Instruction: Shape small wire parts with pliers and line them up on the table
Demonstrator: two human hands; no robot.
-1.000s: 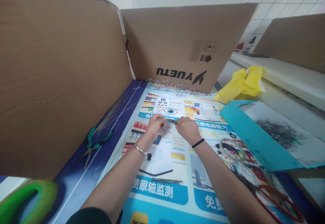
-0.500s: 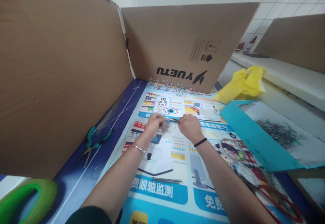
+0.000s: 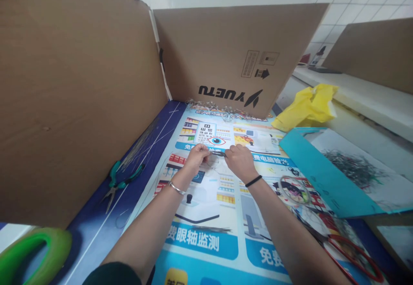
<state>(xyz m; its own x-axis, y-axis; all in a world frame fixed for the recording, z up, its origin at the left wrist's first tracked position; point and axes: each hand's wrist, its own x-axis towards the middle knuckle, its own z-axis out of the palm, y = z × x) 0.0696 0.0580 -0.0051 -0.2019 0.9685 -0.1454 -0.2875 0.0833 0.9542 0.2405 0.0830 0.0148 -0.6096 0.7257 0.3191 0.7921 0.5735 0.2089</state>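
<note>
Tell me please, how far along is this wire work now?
Seemingly done: a row of small pieces lies along the cardboard box. In hand: the left hand and right hand pinch one thin wire piece between them. Possibly left: the wire pile on the right and straight wires by the green pliers.

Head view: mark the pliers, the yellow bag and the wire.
pliers point(image 3: 116, 187), head view, on the joint below the teal handles.
yellow bag point(image 3: 306, 106), head view, on its crumpled middle.
wire point(image 3: 218, 153), head view, on its bare middle stretch.
</note>
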